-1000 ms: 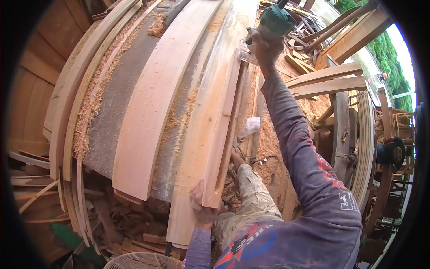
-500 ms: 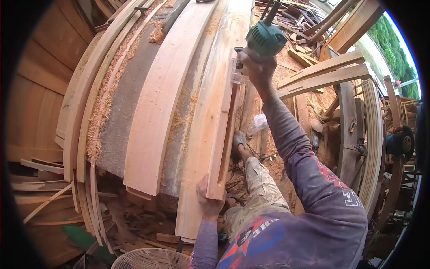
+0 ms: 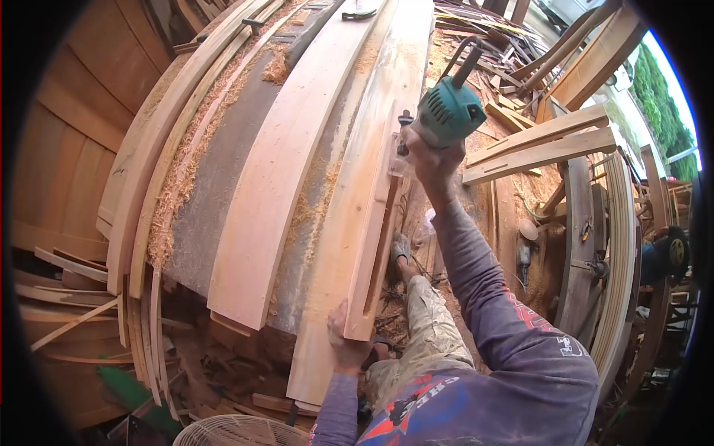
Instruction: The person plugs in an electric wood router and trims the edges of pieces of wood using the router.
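My right hand is closed around a teal-green trim router with a dark cord end pointing up. The router's clear base sits against the edge of a narrow wooden piece, which has a long slot cut along its right-hand face. At the near end of that piece, my left hand grips it from the left side, with its fingers partly hidden. Under and beside the piece lies a long pale board. Whether the router bit touches wood is hidden.
A wide curved board lies on the shavings-covered bench, with a hammer at its far end. More curved timbers line the left. Slotted beams stand at right, and a fan guard is at the bottom.
My right hand and the router have come a little nearer to me along the slotted piece. My left hand keeps its hold at the near end. The view has tilted slightly, showing the hammer.
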Motion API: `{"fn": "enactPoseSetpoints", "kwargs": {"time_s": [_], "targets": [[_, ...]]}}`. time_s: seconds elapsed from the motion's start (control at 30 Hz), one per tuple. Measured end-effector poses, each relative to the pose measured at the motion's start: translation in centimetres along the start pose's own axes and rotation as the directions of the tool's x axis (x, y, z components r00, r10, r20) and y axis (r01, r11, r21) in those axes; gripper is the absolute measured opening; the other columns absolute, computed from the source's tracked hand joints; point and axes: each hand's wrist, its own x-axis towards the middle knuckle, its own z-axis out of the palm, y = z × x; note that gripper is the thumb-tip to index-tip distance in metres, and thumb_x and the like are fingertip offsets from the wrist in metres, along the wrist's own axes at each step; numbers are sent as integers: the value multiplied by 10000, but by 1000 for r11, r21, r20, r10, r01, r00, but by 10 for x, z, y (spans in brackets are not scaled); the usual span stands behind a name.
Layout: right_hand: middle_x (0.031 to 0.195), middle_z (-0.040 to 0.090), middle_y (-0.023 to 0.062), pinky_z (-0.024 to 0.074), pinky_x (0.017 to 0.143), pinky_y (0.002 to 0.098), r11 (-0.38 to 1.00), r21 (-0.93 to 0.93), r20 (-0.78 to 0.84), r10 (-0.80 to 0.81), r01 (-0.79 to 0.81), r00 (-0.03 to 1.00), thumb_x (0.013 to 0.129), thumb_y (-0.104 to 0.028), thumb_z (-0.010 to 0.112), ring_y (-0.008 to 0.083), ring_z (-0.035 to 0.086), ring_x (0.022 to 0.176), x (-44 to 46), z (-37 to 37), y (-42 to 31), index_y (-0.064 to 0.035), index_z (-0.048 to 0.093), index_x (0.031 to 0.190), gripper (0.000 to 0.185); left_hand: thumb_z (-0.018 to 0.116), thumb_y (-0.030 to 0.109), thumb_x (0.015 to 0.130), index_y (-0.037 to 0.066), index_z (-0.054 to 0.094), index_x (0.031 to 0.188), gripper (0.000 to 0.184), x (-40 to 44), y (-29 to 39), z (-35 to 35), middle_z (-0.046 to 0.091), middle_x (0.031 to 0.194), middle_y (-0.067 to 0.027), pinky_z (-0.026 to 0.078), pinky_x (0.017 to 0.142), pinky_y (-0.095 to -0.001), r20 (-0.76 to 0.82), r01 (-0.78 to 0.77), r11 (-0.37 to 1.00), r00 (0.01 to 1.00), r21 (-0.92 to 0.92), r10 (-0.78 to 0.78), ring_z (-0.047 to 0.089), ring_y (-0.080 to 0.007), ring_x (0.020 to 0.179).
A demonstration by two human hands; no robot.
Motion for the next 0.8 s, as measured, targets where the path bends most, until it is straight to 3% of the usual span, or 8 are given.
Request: {"fn": "enactPoseSetpoints", "kwargs": {"time_s": [0.07,0.2,0.27,0.4,0.43,0.5,0.73,0.8], "targets": [[903,724,31,564,719,284,959,-141,-20,-252,247,967,766,-40,790,123,687,773,39,-1,42,-2,717,988,237,779,180,789,5,533,1371,656,-4,-4,3,592,1299,-181,494,1004,-517,-16,-6,1000,1000,6,6,609,-394,1152],[897,733,35,566,730,294,986,-82,-48,-148,144,988,744,-70,811,132,694,764,86,8,63,-17,718,979,258,757,139,826,20,507,1377,617,1,-8,0,531,1327,-181,521,981,-510,-29,-80,995,997,-67,78,601,-416,1152],[883,739,38,566,728,292,961,-198,-57,-210,195,976,729,-77,820,136,694,754,108,5,80,-24,718,974,271,757,195,845,8,507,1350,594,-4,-12,5,561,1319,-191,514,982,-519,-39,-52,996,998,-75,49,623,-400,1139],[865,741,40,562,726,288,931,-228,-42,-302,285,952,715,-89,828,140,697,746,128,3,96,-17,718,967,284,735,268,886,7,492,1333,572,1,-7,2,600,1328,-205,504,989,-525,-51,25,986,998,-164,-34,639,-374,1145],[865,741,40,562,726,288,932,-227,-40,-300,283,953,715,-89,828,140,697,746,129,3,94,-17,718,967,284,735,268,886,7,492,1333,572,1,-8,2,600,1328,-205,504,989,-525,-51,28,986,998,-163,-36,639,-374,1145],[946,736,40,542,808,316,945,-248,-26,-228,215,973,716,-92,811,159,687,826,127,3,89,-24,770,855,161,699,290,915,22,496,1344,546,1,-10,0,604,1347,-210,497,1001,-523,-27,-89,996,996,5,89,633,-366,1164],[929,733,48,548,775,305,957,-205,-42,-218,205,975,715,-72,802,147,684,824,126,14,75,5,761,879,185,657,347,941,30,488,1364,555,-13,-17,5,592,1380,-212,481,1024,-521,-4,-22,1000,1000,-15,22,633,-354,1181],[935,731,50,546,782,302,988,-137,-48,-79,72,996,714,-71,798,151,682,821,123,19,65,10,758,884,193,658,362,939,28,480,1373,576,-12,-18,6,593,1381,-214,476,1029,-521,-23,-36,999,999,-35,36,639,-355,1171]]}}
